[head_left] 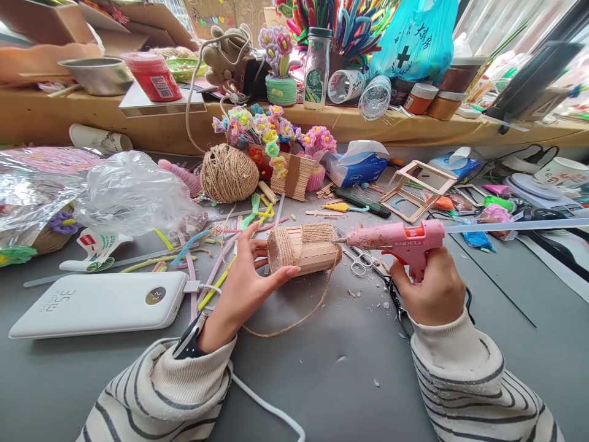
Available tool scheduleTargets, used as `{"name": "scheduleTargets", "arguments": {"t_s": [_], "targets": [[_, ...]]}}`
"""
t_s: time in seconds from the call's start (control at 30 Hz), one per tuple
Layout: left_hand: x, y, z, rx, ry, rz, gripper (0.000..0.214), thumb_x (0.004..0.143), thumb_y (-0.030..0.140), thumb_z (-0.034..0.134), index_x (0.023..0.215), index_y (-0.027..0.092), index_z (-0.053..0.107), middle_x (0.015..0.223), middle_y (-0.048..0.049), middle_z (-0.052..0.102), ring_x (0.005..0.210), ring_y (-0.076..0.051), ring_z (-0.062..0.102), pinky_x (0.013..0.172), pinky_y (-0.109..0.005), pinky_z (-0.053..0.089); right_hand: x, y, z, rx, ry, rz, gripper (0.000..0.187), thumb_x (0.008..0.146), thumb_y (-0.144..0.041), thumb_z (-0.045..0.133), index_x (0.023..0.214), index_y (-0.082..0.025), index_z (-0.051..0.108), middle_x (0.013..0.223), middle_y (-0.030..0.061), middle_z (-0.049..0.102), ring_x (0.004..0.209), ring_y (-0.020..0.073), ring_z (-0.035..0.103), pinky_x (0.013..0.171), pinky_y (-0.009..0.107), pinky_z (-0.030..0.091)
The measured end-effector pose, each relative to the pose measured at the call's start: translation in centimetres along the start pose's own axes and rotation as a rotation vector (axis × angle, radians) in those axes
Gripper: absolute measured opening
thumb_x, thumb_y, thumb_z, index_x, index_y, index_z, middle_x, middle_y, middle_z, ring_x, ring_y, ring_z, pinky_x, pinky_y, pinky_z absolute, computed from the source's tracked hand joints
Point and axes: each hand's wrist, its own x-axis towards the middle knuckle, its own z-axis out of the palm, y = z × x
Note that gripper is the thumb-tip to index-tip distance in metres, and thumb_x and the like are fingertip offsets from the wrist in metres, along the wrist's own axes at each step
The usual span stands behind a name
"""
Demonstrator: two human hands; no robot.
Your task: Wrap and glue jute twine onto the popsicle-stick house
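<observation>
My left hand (243,283) grips a small cylinder of wooden craft sticks (308,248), lying on its side and wrapped with jute twine at both ends. A loose strand of twine (294,325) trails from it onto the grey table. My right hand (432,288) is closed around the handle of a pink hot glue gun (400,236). Its nozzle touches the cylinder's right end. A clear glue stick (515,226) juts from the gun's back.
A white power bank (99,302) lies at the left with a cable. A ball of jute twine (229,173), pipe-cleaner flowers (271,132), small scissors (361,263), a wooden stick frame (421,189) and a tissue pack (356,164) crowd the table behind. A cluttered shelf (294,123) runs along the back.
</observation>
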Motion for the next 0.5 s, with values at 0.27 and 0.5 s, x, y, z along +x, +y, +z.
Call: {"name": "scheduleTargets", "arguments": {"t_s": [0.27,0.5], "targets": [[-0.05,-0.11,0.02,-0.016,0.004,0.008,0.093,0.057,0.053,0.070,0.132,0.023,0.024,0.103,-0.0052,0.051,0.098,-0.023,0.057,0.090,-0.046,0.046,-0.25,0.01,-0.05,-0.029,0.050,-0.033,0.027,0.072,-0.025,0.053,0.098,-0.019,0.054,0.067,0.0033,0.051,0.059,0.0197,0.053,0.047,0.029,0.038],[0.01,-0.12,-0.03,-0.012,0.012,0.013,0.092,0.058,0.051,0.070,0.132,0.023,0.025,0.103,-0.0049,0.051,0.098,-0.023,0.057,0.090,-0.046,0.047,-0.19,0.30,-0.22,-0.081,0.103,-0.139,0.030,0.073,-0.024,0.051,0.103,-0.018,0.052,0.071,0.0038,0.056,0.058,0.0186,0.055,0.047,0.028,0.041]]}}
